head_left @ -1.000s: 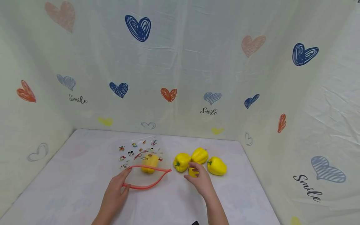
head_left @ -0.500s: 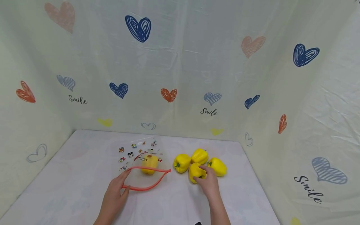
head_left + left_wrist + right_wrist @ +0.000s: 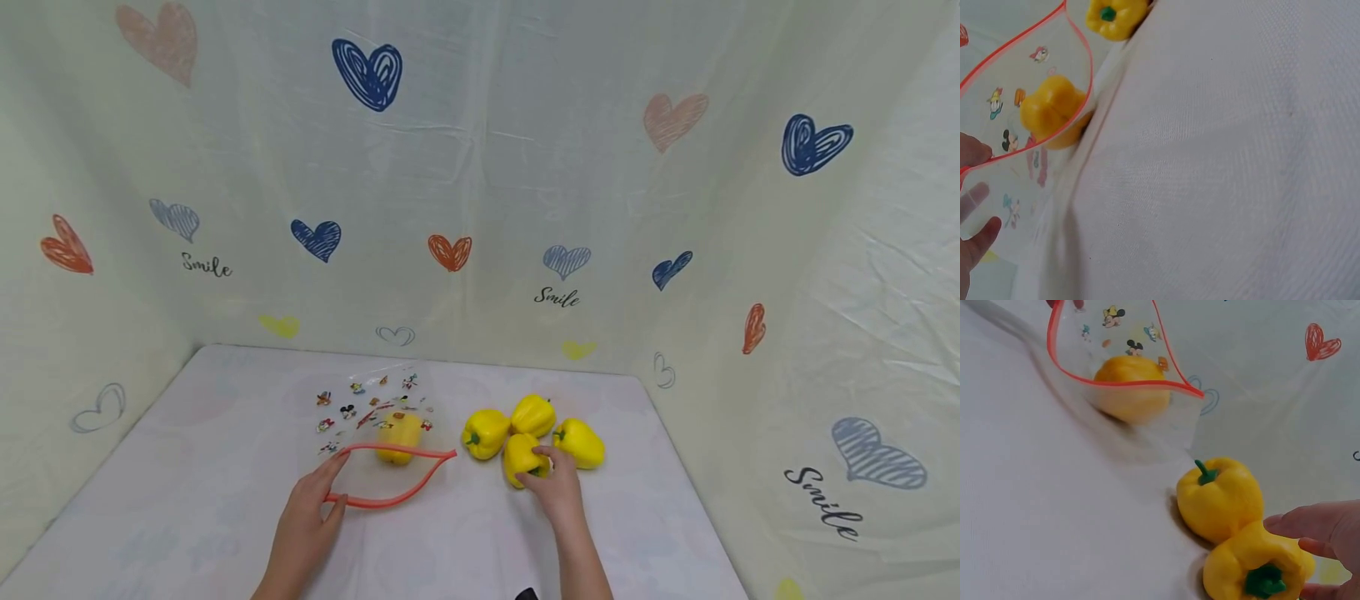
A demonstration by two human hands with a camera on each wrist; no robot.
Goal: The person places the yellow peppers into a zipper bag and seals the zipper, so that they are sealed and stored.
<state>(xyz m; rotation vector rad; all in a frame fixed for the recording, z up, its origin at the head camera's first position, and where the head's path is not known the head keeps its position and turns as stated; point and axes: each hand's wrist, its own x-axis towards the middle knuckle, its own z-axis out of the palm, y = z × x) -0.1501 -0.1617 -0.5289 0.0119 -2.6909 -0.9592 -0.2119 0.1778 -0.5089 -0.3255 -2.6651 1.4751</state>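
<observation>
My left hand [image 3: 306,510] holds a clear zip bag [image 3: 386,503] by the left end of its red-edged mouth, which gapes open. Cartoon figures are printed on the bag, and a yellow bell pepper [image 3: 1054,106] lies inside. My right hand [image 3: 560,490] grips another yellow bell pepper [image 3: 518,460] on the table, thumb at its near side and fingers at its far side. The green stem of that pepper [image 3: 1265,581] faces my palm in the right wrist view. Only a few left fingers [image 3: 984,240] show at the edge of the left wrist view.
Right beside the gripped pepper are a left yellow pepper [image 3: 486,433], a back one [image 3: 533,416] and a right one [image 3: 581,444]. The white-covered table [image 3: 187,467] meets a curtain [image 3: 480,167] printed with hearts at the back and sides.
My right hand has moved slightly right and down onto the nearest pepper and now has its thumb and fingers around it. The left hand and the bag have stayed nearly in place.
</observation>
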